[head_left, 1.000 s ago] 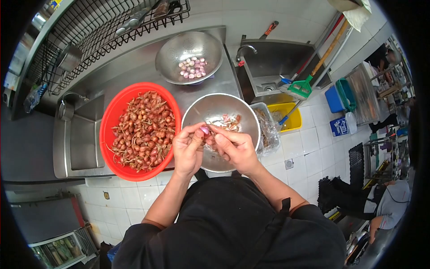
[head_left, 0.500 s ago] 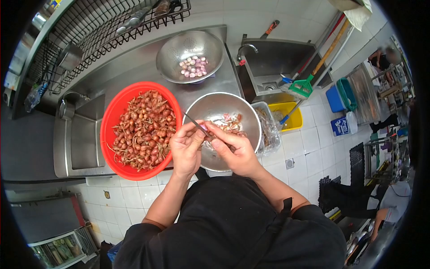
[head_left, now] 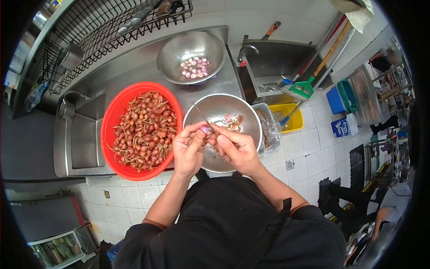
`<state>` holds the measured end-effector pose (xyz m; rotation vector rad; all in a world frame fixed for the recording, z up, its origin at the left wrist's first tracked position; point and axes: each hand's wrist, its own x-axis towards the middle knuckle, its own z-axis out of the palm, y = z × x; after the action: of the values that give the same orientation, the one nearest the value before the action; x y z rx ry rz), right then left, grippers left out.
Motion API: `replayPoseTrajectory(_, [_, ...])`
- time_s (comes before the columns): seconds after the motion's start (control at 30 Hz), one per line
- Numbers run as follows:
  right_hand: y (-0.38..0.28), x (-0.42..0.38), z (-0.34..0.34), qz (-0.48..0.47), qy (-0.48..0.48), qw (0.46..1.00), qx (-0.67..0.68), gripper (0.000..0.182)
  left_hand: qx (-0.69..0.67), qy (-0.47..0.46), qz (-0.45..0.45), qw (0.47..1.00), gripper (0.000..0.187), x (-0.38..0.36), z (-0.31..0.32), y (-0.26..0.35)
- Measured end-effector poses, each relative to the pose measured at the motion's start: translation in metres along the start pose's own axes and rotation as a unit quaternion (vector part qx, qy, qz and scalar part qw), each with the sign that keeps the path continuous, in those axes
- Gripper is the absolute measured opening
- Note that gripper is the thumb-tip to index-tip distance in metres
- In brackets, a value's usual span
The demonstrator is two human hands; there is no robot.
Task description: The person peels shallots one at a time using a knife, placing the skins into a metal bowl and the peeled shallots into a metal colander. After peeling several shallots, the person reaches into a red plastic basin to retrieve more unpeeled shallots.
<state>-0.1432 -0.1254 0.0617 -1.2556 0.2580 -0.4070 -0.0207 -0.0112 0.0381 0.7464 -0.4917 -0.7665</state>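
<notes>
Between the fingertips of my left hand point(head_left: 188, 148) is a purple shallot point(head_left: 206, 129). My right hand point(head_left: 239, 150) is closed around a small knife point(head_left: 199, 112), whose thin blade points up and to the left beside the shallot. Both hands meet over the near left part of a steel bowl point(head_left: 251, 117), which has shallot skins point(head_left: 230, 122) in it. Left of my hands stands a red tub point(head_left: 110, 150) heaped with unpeeled shallots point(head_left: 145, 130). Behind the bowl, a steel colander point(head_left: 172, 51) holds several peeled shallots point(head_left: 195, 68).
A sink point(head_left: 87, 143) lies at the left and another sink point(head_left: 280, 58) at the back right. Beside the bowl are a plastic-lined container point(head_left: 268, 134) and a yellow bin point(head_left: 294, 121). A green broom point(head_left: 302, 88) leans there. Another person point(head_left: 394, 201) is at far right.
The knife blade has swung more upright. The shallot shows more of its purple side, and my right hand has shifted slightly right.
</notes>
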Motion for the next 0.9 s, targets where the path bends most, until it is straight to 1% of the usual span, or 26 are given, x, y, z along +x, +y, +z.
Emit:
replayPoseTrajectory(0.07, [-0.001,0.001,0.000,0.007,-0.016,1.000,-0.002,0.037,-0.019,0.012,-0.006,1.000,0.024,0.001,0.001,0.001])
replayPoseTrajectory(0.1, [-0.004,0.001,0.002,-0.004,-0.021,1.000,-0.013,0.037,-0.019,0.010,-0.006,1.000,0.024,0.001,0.000,0.001])
replayPoseTrajectory(0.17, [-0.003,0.001,0.005,-0.018,-0.022,0.999,-0.026,0.038,0.039,0.027,-0.007,0.999,0.025,0.000,-0.001,-0.002])
replayPoseTrajectory(0.2, [0.002,0.002,0.007,-0.067,-0.008,0.996,-0.055,0.038,0.038,0.024,-0.008,0.999,0.025,0.001,-0.001,-0.002])
replayPoseTrajectory(0.23, [0.004,0.003,0.008,-0.115,0.007,0.990,-0.084,0.037,0.073,0.013,0.011,0.997,0.025,0.002,-0.001,-0.001])
replayPoseTrajectory(0.27, [0.004,0.002,0.007,-0.117,0.010,0.989,-0.085,0.037,0.109,0.003,0.030,0.994,0.026,0.003,-0.002,0.000])
replayPoseTrajectory(0.33, [0.002,-0.001,0.003,-0.050,0.002,0.996,-0.070,0.035,0.108,-0.009,0.030,0.994,0.026,0.002,-0.003,0.000])
replayPoseTrajectory(0.37, [0.002,-0.003,0.001,-0.051,0.005,0.996,-0.071,0.035,0.114,-0.015,0.031,0.993,0.026,0.003,-0.004,0.001])
replayPoseTrajectory(0.43, [0.004,-0.006,-0.002,0.020,0.009,1.000,-0.011,0.033,0.118,-0.026,0.033,0.992,0.026,0.003,-0.004,-0.001])
replayPoseTrajectory(0.53, [0.007,-0.006,-0.004,0.010,0.024,0.999,0.021,0.033,0.126,-0.029,0.029,0.991,0.029,0.004,-0.003,-0.005])
replayPoseTrajectory(0.57, [0.007,-0.007,-0.003,0.007,0.027,0.999,0.020,0.033,0.108,-0.028,0.021,0.994,0.030,0.004,-0.002,-0.006])
replayPoseTrajectory(0.63, [0.007,-0.009,-0.003,0.045,0.050,0.995,0.072,0.033,0.090,-0.034,0.013,0.995,0.033,0.004,-0.001,-0.006])
replayPoseTrajectory(0.67, [0.005,-0.009,-0.005,0.040,0.054,0.995,0.071,0.033,0.072,-0.030,0.002,0.997,0.035,0.004,-0.002,-0.007])
replayPoseTrajectory(0.73, [0.001,-0.009,-0.008,0.070,0.076,0.989,0.104,0.034,0.053,-0.035,-0.010,0.998,0.038,0.004,-0.001,-0.007])
replayPoseTrajectory(0.77, [-0.001,-0.010,-0.009,0.055,0.077,0.993,0.069,0.035,0.043,-0.030,-0.021,0.998,0.039,0.005,0.001,-0.006])
replayPoseTrajectory(0.8, [-0.001,-0.010,-0.009,0.049,0.081,0.993,0.067,0.035,0.034,-0.026,-0.033,0.999,0.041,0.006,0.003,-0.005])
replayPoseTrajectory(0.9, [0.004,-0.010,-0.008,-0.008,0.099,0.994,0.035,0.036,0.034,-0.044,-0.040,0.998,0.040,0.007,0.003,-0.005])
